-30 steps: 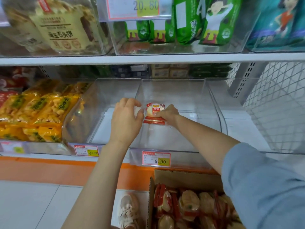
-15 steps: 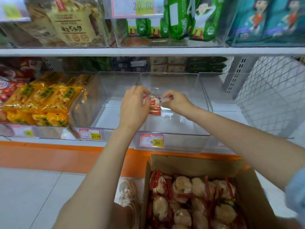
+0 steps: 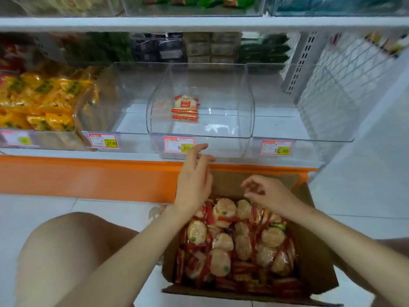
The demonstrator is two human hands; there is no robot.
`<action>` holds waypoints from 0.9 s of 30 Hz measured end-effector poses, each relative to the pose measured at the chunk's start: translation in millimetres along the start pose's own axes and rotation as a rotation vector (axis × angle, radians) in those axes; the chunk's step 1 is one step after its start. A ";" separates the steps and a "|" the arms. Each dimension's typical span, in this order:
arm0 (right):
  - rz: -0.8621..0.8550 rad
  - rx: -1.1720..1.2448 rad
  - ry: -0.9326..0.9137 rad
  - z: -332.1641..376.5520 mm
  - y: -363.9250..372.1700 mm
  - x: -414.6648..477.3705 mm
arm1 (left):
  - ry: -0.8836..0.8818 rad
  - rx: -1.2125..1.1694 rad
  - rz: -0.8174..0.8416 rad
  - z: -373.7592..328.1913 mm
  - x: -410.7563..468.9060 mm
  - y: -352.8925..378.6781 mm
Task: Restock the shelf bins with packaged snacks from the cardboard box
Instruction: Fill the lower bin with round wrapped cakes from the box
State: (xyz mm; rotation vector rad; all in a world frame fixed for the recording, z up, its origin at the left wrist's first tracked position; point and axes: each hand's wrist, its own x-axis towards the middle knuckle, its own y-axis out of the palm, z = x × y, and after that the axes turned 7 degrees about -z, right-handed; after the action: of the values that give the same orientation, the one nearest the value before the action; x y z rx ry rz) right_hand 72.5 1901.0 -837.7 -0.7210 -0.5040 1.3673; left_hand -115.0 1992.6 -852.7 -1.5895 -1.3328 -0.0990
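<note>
Just changed: no more reaching into the bin (image 3: pixel 243 96); drawn back and down to the box (image 3: pixel 318 262).
Left hand (image 3: pixel 194 185): hovers over the far left corner of the box, fingertips up near the price tag (image 3: pixel 178 144); fingers spread and loosely bent, holding nothing.
Right hand (image 3: pixel 272 196): hangs just above the box's contents; fingers loosely curled, thumb and forefinger close together but pinching nothing.
Pack (image 3: pixel 185 107): lies alone in the middle clear bin, toward its back left, well apart from either hand.
Box: stands open on the floor below the shelf, filled with round red-wrapped packs (image 3: pixel 239 247).
Further left on the shelf: yellow bags (image 3: pixel 44 103) heaped in another bin.
Meaning for the task: one pack delivered and let go; looks barely begun, with nearly a whole boxful left to move.
Next, probably: calls for grasping fresh packs from the top layer, perhaps a few at once, then lifting them over the bin's low front lip.
Risk: slippery wrappers, so a loose handful may well slide out on the way up.
</note>
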 end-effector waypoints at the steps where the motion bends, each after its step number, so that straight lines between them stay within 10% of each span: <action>1: 0.028 -0.039 0.001 -6.3 2.6 0.3 | 0.030 0.022 0.048 3.0 -9.6 11.4; 11: 0.149 -0.162 -0.008 -44.6 3.8 9.8 | -0.248 0.371 1.150 48.9 -77.3 141.4; 19: 0.190 -0.139 0.087 -74.0 12.8 15.1 | -0.168 0.424 1.074 64.3 -85.4 176.2; 27: 0.134 -0.073 0.258 -80.7 23.7 19.5 | -0.653 -0.271 0.813 49.6 -44.9 115.2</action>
State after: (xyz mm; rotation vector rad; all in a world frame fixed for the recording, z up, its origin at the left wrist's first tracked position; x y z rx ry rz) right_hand 115.8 1907.8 -912.1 -0.9910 -0.3059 1.3605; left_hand -68.6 2011.8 -976.1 -2.4068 -1.0420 0.8268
